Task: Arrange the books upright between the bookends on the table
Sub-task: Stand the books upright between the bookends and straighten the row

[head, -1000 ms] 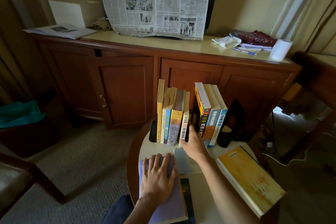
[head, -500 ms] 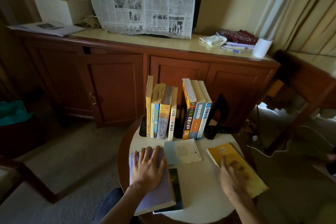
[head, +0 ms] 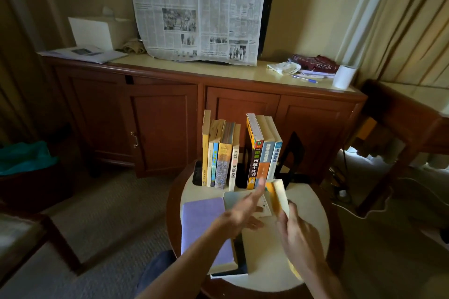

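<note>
Since half-second-earlier frame: yellow book [head: 279, 198] no longer flat at table's right edge; now lifted, tilted on edge over round table [head: 313, 204], long axis running toward upright books [head: 243, 153], page edges facing up. Right hand [head: 297, 233] grips its near end, fingers clamped, though blur hides exact hold. Left hand [head: 243, 211] has left purple book [head: 204, 226], hovers open, fingers spread, beside yellow book. Right bookend [head: 292, 158] stands apart from row, leaning books against it.
</note>
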Demonstrator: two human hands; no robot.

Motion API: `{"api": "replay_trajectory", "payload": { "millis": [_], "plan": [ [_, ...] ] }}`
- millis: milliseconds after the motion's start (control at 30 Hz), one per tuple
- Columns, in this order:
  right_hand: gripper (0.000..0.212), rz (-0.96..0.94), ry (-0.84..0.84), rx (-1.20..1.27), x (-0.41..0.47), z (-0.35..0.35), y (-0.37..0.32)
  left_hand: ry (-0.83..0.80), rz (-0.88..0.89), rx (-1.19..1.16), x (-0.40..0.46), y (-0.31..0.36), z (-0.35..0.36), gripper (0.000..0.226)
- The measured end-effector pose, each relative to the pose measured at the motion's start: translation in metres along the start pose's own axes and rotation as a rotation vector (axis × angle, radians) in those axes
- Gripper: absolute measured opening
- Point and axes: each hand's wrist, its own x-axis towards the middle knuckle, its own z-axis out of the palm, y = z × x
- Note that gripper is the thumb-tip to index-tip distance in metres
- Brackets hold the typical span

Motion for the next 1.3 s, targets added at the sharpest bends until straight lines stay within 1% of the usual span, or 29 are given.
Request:
{"api": "replay_trajectory", "payload": {
  "millis": [33, 100, 133, 167, 200, 233, 267, 300, 333, 367, 500, 567, 633, 700, 800, 833, 900, 933, 967, 1000, 1067, 1133, 1167, 1200, 1233, 1267, 1300],
  "plan": [
    [0.03, -0.025, -0.03, 0.03, -0.001, -0.005, -0.012, -0.027, 0.0, -0.118, -0.003, 0.007, 0.001, 0.079],
    [0.043, -0.055, -0.122, 0.043, -0.006, -0.012, -0.032, 0.011, 0.053, -0.184, -0.014, 0.021, 0.002, 0.073],
    [0.052, -0.056, -0.14, 0.041, -0.009, -0.012, -0.039, 0.057, 0.082, -0.19, -0.015, 0.022, 0.002, 0.072],
    [0.06, -0.042, -0.143, 0.061, -0.012, -0.012, -0.045, 0.1, 0.11, -0.188, -0.017, 0.021, 0.002, 0.076],
    [0.066, -0.004, -0.157, 0.126, -0.012, -0.013, -0.05, 0.114, 0.144, -0.152, -0.018, 0.019, 0.003, 0.079],
    [0.069, 0.058, -0.188, 0.232, -0.01, -0.014, -0.056, 0.12, 0.191, -0.114, -0.019, 0.016, 0.004, 0.075],
    [0.07, 0.119, -0.23, 0.358, -0.008, -0.015, -0.061, 0.122, 0.241, -0.075, -0.022, 0.015, 0.006, 0.064],
    [0.071, 0.162, -0.268, 0.462, -0.005, -0.016, -0.064, 0.135, 0.28, -0.037, -0.025, 0.011, 0.007, 0.053],
    [0.068, 0.18, -0.286, 0.514, -0.002, -0.016, -0.067, 0.153, 0.305, 0.002, -0.028, 0.008, 0.007, 0.048],
    [0.064, 0.178, -0.292, 0.53, 0.0, -0.018, -0.07, 0.167, 0.327, 0.034, -0.031, 0.006, 0.006, 0.048],
    [0.048, 0.122, -0.26, 0.582, 0.013, -0.016, -0.078, 0.23, 0.421, 0.152, -0.038, 0.006, 0.004, 0.059],
    [0.042, 0.148, -0.265, 0.584, 0.025, -0.005, -0.078, 0.265, 0.448, 0.196, -0.033, 0.012, -0.003, 0.068],
    [0.042, 0.134, -0.246, 0.553, 0.04, 0.009, -0.076, 0.263, 0.431, 0.24, -0.022, 0.019, -0.013, 0.075],
    [0.045, 0.12, -0.209, 0.583, 0.057, 0.02, -0.076, 0.248, 0.416, 0.255, -0.01, 0.026, -0.022, 0.077],
    [0.045, 0.074, -0.141, 0.613, 0.081, 0.033, -0.072, 0.248, 0.446, 0.284, 0.012, 0.035, -0.035, 0.072],
    [0.049, 0.051, -0.124, 0.602, 0.09, 0.037, -0.071, 0.256, 0.443, 0.297, 0.019, 0.036, -0.041, 0.072],
    [0.056, 0.045, -0.12, 0.664, 0.108, 0.048, -0.069, 0.278, 0.432, 0.317, 0.032, 0.038, -0.052, 0.069],
    [0.058, 0.055, -0.112, 0.654, 0.118, 0.055, -0.068, 0.284, 0.425, 0.322, 0.034, 0.039, -0.057, 0.066],
    [0.057, 0.08, -0.12, 0.586, 0.128, 0.064, -0.066, 0.297, 0.426, 0.326, 0.035, 0.038, -0.061, 0.06],
    [0.053, 0.136, -0.142, 0.541, 0.137, 0.071, -0.062, 0.318, 0.43, 0.341, 0.035, 0.036, -0.066, 0.052],
    [0.044, 0.202, -0.191, 0.515, 0.149, 0.088, -0.054, 0.407, 0.426, 0.39, 0.035, 0.024, -0.079, 0.038],
    [0.035, 0.218, -0.271, 0.507, 0.154, 0.104, -0.045, 0.541, 0.386, 0.433, 0.037, 0.007, -0.098, 0.028],
    [0.034, 0.231, -0.303, 0.502, 0.154, 0.111, -0.041, 0.606, 0.353, 0.435, 0.042, -0.004, -0.11, 0.024],
    [0.036, 0.241, -0.325, 0.52, 0.153, 0.114, -0.038, 0.659, 0.319, 0.426, 0.045, -0.014, -0.121, 0.021],
    [0.043, 0.249, -0.353, 0.542, 0.151, 0.119, -0.033, 0.701, 0.274, 0.412, 0.05, -0.024, -0.132, 0.02],
    [0.051, 0.244, -0.39, 0.568, 0.148, 0.124, -0.029, 0.731, 0.234, 0.4, 0.055, -0.033, -0.141, 0.024],
    [0.057, 0.242, -0.438, 0.577, 0.146, 0.128, -0.026, 0.748, 0.197, 0.402, 0.062, -0.042, -0.15, 0.034]
  ]
}}
